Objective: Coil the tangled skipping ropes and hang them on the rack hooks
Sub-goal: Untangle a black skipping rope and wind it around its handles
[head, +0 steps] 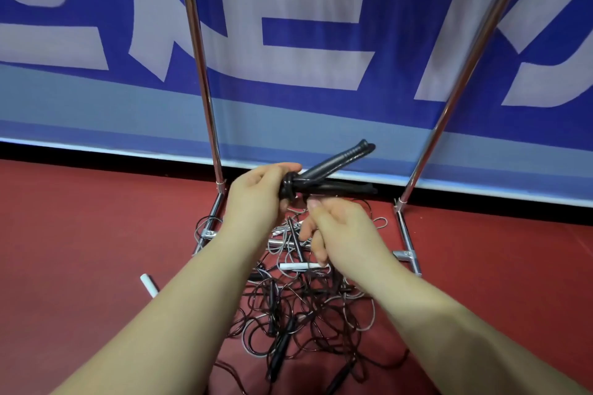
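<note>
Curled round a bundle of black cord, my left hand (256, 199) holds a black skipping rope (324, 175) up in front of me, the cord wound in tight turns just beside my thumb and fingers. Its two glossy black ribbed plastic handles (345, 159) stick out to the right of that fist, one angled upward, the other lying nearly level below it. My right hand (340, 234) sits just below and to the right, its fingers bent and thumb tip raised toward the wound cord; I cannot tell whether it pinches a strand, since the fingers hide what lies under them.

Below both hands, on the dark red floor (96, 234), lies a tangled heap of thin black and grey skipping ropes (298, 308), with slim black handles and a white handle (300, 265) mixed into it. Another short white cylindrical handle (149, 285) lies apart to the left of the heap. The heap sits between the base rails of a chrome metal rack (200, 67), whose two shiny uprights rise on either side of my hands. Behind the rack stands a blue banner with large pale lettering (305, 26), its lower edge meeting the floor.
</note>
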Available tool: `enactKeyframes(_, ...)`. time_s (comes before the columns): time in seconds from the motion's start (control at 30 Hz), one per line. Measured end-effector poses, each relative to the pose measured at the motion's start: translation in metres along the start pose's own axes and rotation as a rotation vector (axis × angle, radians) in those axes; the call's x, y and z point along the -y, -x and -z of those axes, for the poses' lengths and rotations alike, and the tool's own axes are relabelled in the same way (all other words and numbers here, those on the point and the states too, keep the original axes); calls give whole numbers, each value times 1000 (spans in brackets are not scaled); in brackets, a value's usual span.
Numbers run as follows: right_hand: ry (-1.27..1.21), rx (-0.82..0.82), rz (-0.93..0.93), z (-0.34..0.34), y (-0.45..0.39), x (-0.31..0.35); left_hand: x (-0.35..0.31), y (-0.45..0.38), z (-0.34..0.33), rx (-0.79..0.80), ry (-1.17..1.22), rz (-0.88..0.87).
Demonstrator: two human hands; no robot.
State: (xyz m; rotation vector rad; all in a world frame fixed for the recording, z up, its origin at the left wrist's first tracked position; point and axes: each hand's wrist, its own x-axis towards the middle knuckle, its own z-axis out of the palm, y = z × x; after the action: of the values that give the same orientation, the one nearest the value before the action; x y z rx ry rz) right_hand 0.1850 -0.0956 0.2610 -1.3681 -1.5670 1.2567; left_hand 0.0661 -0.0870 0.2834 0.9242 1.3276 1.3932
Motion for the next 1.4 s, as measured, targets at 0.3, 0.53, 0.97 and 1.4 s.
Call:
enactKeyframes(0.3,-64,289,-44,0,16,12,11,-8,15,-140,-443,-259)
enactKeyframes(0.53,614,-19,369,31,11,7,13,-4,12,-9,-690,-224)
enactKeyframes(0.97,146,496,-102,77,0,4,5,12,4,513,-464,-221)
enactKeyframes(1.4,-1229,313,-431,26,1,5,-4,18,-1,264,30,-86)
